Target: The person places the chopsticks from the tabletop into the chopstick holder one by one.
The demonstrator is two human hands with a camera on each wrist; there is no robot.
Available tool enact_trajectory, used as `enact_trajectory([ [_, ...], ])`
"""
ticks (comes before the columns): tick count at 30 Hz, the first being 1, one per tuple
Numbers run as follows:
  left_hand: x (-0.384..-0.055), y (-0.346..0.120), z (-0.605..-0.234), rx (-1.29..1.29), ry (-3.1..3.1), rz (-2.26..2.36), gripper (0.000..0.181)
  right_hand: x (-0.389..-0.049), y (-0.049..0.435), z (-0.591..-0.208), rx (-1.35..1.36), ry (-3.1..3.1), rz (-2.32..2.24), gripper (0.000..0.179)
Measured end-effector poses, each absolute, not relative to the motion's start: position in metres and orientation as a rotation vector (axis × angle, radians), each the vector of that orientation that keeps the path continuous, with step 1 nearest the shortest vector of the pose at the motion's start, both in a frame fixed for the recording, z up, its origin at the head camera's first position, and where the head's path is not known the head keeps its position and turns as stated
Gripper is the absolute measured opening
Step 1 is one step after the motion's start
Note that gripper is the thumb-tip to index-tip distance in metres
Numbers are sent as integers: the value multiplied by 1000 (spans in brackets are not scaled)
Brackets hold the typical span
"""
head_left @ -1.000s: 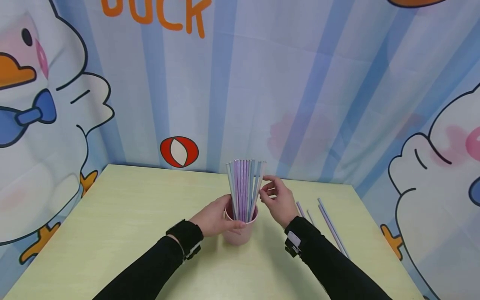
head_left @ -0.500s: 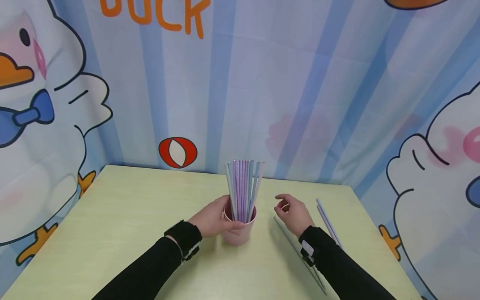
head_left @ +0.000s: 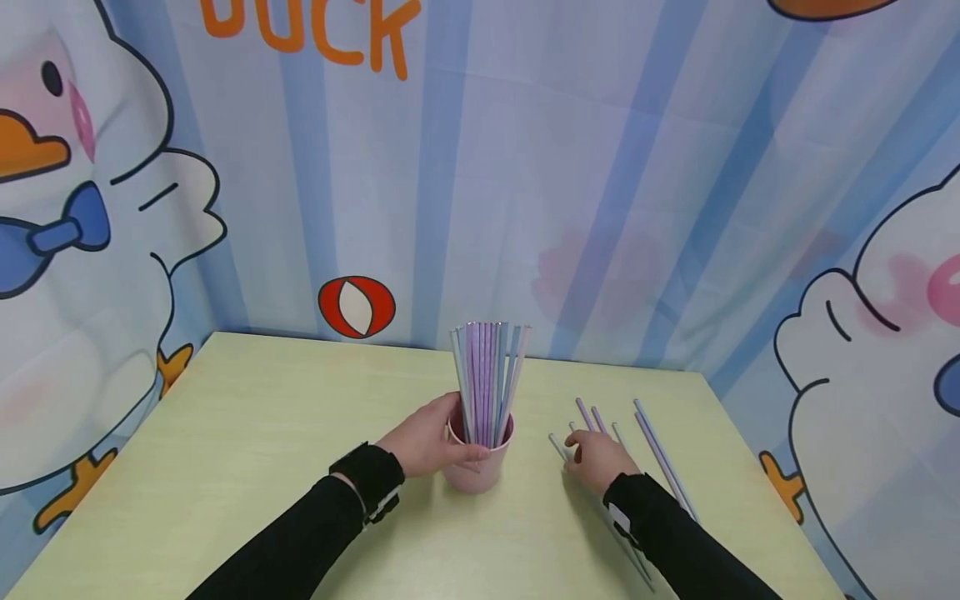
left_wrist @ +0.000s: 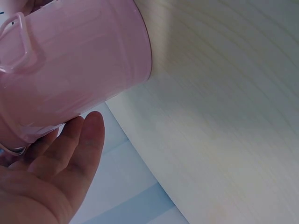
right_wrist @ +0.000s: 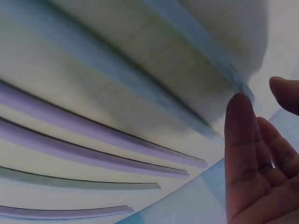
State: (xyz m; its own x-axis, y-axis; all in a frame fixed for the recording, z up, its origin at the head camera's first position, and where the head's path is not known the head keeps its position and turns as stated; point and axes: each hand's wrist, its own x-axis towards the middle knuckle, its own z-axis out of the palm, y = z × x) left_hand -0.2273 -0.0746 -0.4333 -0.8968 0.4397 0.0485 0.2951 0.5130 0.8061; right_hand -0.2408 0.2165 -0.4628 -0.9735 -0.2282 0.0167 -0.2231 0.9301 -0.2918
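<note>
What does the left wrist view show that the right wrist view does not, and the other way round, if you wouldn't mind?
Only the left wrist view: the pink cup, with a wire loop on its side, and the left hand holding it.

Only the right wrist view: several loose straws, bluish, purple and greenish, and the right hand near their ends.

Both: the pale table and part of the blue backdrop.

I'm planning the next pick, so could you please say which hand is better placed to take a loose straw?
The right hand, most likely: its fingers are close to the loose straws on the table, while the left hand grips the pink container.
</note>
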Motion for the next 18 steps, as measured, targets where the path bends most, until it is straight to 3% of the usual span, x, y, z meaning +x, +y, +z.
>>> enact_trajectory([
  [18, -228, -75, -432, 639, 2571, 1343, 94, -245, 212, -480, -447, 3085, -383, 23],
])
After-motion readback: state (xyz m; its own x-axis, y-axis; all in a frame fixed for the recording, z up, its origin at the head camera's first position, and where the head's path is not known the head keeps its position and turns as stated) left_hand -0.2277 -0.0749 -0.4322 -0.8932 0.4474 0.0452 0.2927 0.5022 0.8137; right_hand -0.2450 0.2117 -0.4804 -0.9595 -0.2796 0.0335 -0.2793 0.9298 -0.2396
